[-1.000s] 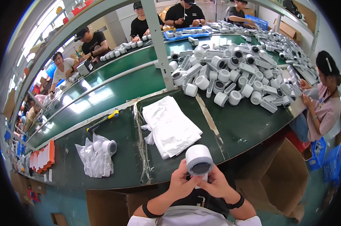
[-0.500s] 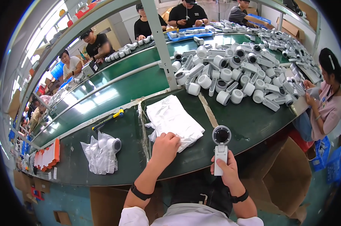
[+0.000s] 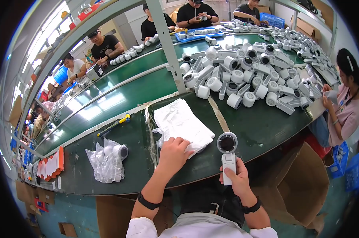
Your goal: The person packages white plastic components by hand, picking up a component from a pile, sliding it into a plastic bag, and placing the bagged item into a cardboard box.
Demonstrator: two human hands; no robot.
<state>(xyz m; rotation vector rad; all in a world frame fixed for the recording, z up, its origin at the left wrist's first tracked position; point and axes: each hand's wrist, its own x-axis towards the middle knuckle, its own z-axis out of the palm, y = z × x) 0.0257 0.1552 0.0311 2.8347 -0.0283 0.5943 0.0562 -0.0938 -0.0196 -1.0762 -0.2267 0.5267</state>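
A white handheld fan (image 3: 229, 160) with a round, dark-centred head stands upright in my right hand (image 3: 238, 177), with the thumb along its handle. My left hand (image 3: 174, 154) rests at the near left corner of a stack of thin white plastic bags (image 3: 183, 123). Its fingers are curled and pinch the edge of the top bag. Left of this stack lies a bagged fan (image 3: 108, 160) in clear crinkled plastic, its round end facing right.
A large heap of white fans (image 3: 247, 75) fills the back right. A yellow-and-black tool (image 3: 115, 125) lies at the back left, orange-and-white boxes (image 3: 51, 164) at the far left. A metal post (image 3: 169, 51) rises behind the bags. An open carton (image 3: 294, 186) stands below right. Several co-workers sit around.
The fan in my right hand has shifted slightly left and tilted a little. My left hand stays at the corner of the bags, its fingers a little further in.
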